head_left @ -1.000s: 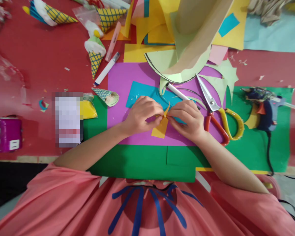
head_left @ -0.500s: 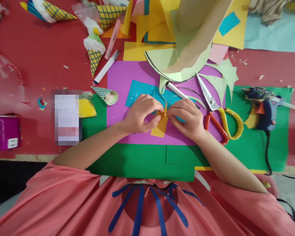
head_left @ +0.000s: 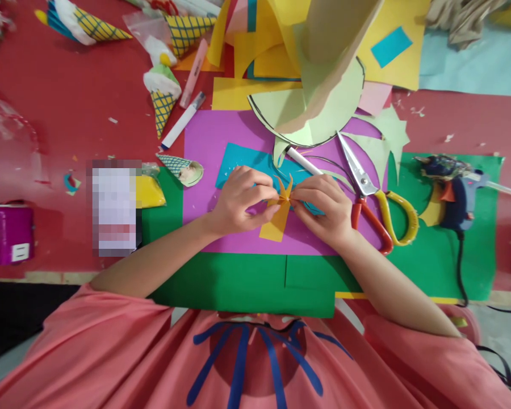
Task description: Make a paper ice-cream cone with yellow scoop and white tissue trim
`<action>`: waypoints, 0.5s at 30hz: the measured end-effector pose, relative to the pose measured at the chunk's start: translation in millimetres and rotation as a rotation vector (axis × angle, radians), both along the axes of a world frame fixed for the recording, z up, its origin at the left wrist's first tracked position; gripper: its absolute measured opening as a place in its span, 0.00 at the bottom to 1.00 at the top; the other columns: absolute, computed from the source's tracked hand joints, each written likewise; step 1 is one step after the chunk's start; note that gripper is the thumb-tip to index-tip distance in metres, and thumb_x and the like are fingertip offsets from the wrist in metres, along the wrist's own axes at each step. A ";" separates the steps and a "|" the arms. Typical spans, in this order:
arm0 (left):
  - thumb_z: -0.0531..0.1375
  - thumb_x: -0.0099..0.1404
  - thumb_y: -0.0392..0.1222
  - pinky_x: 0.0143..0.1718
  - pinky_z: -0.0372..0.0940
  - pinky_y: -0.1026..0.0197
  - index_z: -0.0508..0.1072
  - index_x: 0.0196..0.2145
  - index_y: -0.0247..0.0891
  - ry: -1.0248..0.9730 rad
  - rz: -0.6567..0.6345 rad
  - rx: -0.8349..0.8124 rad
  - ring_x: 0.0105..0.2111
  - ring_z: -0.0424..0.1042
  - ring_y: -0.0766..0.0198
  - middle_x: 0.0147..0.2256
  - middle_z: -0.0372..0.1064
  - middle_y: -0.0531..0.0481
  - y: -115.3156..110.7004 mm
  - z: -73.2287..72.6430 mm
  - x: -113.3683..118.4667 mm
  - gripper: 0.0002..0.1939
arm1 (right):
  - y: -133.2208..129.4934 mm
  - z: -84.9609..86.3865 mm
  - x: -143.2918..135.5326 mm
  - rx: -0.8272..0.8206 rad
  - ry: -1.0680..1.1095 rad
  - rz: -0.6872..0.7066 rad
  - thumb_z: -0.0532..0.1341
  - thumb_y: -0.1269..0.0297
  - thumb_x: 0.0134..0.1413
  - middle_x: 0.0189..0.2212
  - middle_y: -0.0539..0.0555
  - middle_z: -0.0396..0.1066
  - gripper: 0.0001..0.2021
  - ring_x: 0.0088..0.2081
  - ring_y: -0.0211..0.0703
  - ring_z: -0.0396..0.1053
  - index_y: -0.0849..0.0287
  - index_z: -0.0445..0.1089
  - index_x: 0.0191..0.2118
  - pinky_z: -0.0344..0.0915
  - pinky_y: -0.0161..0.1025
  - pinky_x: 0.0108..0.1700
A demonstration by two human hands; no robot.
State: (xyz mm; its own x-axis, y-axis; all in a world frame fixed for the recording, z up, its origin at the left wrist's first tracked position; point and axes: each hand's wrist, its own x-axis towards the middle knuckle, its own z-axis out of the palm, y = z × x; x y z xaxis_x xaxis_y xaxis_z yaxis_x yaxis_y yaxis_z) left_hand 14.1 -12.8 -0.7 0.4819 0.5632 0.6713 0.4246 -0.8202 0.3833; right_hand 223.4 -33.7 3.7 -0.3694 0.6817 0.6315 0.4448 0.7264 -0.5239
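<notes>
Above the purple sheet, a small orange paper piece cut into thin pointed strips, like a flower, is between my two hands. My right hand pinches its right side with thumb and forefinger. My left hand has curled fingers at the left side, thumb and forefinger around a strip there. Under the piece lies a flat yellow-orange paper rectangle. Beneath and behind the hands is a blue paper sheet, partly covered. A white marker lies just beyond my right hand.
Scissors with red and yellow handles lie right of my right hand. Farther right is a blue glue gun on the green sheet. A large pale green paper shape rises at the back. Paper cones and a pink highlighter lie at left.
The strips of the orange piece now stand spread apart, where one upright strip showed before. My left fingertips have drawn slightly back left. The view has shifted a little.
</notes>
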 end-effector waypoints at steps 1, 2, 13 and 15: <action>0.59 0.67 0.45 0.38 0.62 0.57 0.67 0.38 0.44 0.003 0.002 0.003 0.35 0.71 0.64 0.33 0.71 0.54 -0.1 -0.3 0.1 0.05 | -0.3 0.2 0.0 -0.013 -0.011 0.000 0.59 0.73 0.60 0.32 0.51 0.76 0.07 0.35 0.42 0.74 0.53 0.69 0.39 0.69 0.44 0.38; 0.59 0.67 0.45 0.38 0.62 0.57 0.67 0.38 0.43 0.007 0.005 0.002 0.35 0.71 0.64 0.33 0.71 0.53 -0.1 -0.8 0.1 0.05 | -0.5 0.4 0.0 -0.024 -0.020 0.001 0.59 0.72 0.60 0.32 0.51 0.76 0.06 0.35 0.42 0.74 0.53 0.69 0.39 0.69 0.44 0.38; 0.58 0.66 0.44 0.39 0.61 0.56 0.66 0.37 0.43 0.046 0.020 0.047 0.36 0.69 0.63 0.35 0.71 0.53 -1.8 -4.1 2.8 0.05 | -4.2 -1.0 -6.1 0.056 0.016 0.012 0.61 0.75 0.57 0.30 0.50 0.75 0.09 0.32 0.41 0.72 0.54 0.67 0.41 0.68 0.41 0.36; 0.58 0.67 0.45 0.39 0.61 0.55 0.66 0.37 0.43 0.059 0.022 0.050 0.36 0.69 0.63 0.36 0.71 0.53 -2.1 -4.0 3.9 0.05 | -5.7 -1.6 -7.2 0.077 -0.001 0.003 0.61 0.74 0.58 0.30 0.50 0.75 0.08 0.32 0.41 0.71 0.54 0.67 0.40 0.68 0.41 0.35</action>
